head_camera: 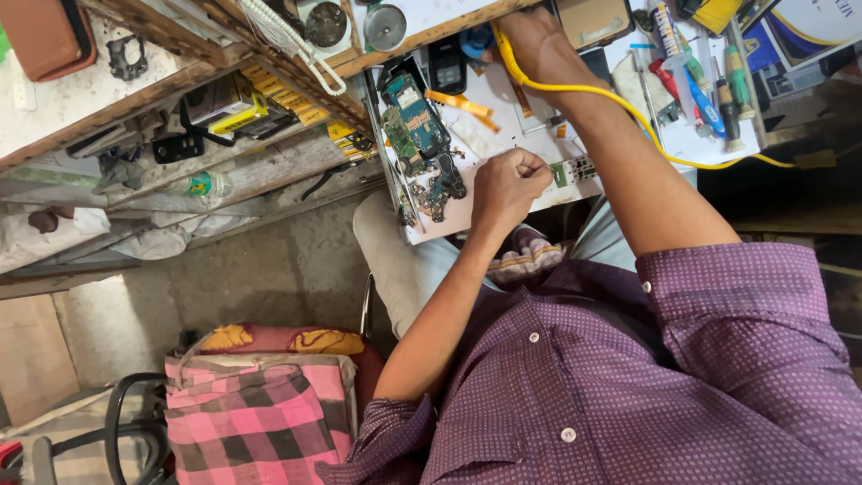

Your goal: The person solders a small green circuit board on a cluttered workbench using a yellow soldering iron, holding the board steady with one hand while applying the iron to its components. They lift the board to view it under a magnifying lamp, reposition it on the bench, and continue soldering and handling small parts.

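Two hands work at a white bench [503,126] that sits at the far side of the view. The left hand [507,184] is curled into a loose fist, its fingertips pinched together near the bench edge; what it pinches is too small to tell. Its arm bends at the elbow and rises from a purple dotted sleeve. The right hand [530,40] reaches farther away, fingers closed around a yellow tool [499,40] whose one yellow cord [628,103] runs back across the forearm and off to the right.

Just left of the left hand lies one green circuit board [411,121], with a cluster of small dark parts [435,193] below it. Two orange flat strips [467,105] lie between the board and the right hand.

At the far right stand several screwdrivers [732,90] (about four, with red, blue and green handles). On the far left shelf [108,108] sit two round metal discs [355,25] and one yellow box [229,99]. Near the bottom left is one pink checked bag [256,418].
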The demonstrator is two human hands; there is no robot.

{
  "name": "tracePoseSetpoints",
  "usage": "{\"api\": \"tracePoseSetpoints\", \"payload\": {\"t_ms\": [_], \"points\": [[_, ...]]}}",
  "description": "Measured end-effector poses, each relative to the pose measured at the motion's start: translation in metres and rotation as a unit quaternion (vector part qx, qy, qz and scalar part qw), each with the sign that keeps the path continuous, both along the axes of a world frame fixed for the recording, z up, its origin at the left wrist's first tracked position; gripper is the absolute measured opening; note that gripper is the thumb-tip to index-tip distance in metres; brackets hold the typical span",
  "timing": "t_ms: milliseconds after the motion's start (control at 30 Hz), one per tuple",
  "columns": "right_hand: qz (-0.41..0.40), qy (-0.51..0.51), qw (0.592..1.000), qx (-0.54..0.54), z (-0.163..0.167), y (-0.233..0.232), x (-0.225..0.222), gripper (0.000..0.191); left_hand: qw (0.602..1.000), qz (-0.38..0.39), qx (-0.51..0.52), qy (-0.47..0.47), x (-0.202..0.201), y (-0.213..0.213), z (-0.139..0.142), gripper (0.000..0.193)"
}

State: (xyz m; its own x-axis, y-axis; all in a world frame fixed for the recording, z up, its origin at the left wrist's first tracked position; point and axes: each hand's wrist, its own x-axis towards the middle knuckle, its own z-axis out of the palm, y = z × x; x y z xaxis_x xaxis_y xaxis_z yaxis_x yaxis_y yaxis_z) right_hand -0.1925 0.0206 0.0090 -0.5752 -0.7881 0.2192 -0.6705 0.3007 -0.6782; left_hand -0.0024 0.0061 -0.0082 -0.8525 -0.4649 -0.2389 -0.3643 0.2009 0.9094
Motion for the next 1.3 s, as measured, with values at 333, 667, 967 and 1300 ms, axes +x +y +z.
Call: {"api": "tracePoseSetpoints", "payload": {"t_ms": [333,667,967,1300], "points": [[0.021,0.093,0.992,-0.087,-0.014,0.004,-0.002,0.023,1.000,-0.006,-0.015,-0.003,-0.001,0.000,0.001,0.020],[0.012,0.091,0.986,-0.142,0.036,0.066,0.036,0.032,1.000,-0.004,-0.007,0.019,-0.001,0.000,-0.005,0.021],[-0.059,0.147,0.980,-0.119,0.036,0.116,0.073,0.024,1.000,-0.005,-0.010,0.012,0.001,-0.001,-0.003,0.020],[-0.005,0.172,0.981,-0.094,0.012,0.125,0.071,0.047,1.000,0.000,-0.015,0.005,0.000,-0.001,-0.001,0.018]]}}
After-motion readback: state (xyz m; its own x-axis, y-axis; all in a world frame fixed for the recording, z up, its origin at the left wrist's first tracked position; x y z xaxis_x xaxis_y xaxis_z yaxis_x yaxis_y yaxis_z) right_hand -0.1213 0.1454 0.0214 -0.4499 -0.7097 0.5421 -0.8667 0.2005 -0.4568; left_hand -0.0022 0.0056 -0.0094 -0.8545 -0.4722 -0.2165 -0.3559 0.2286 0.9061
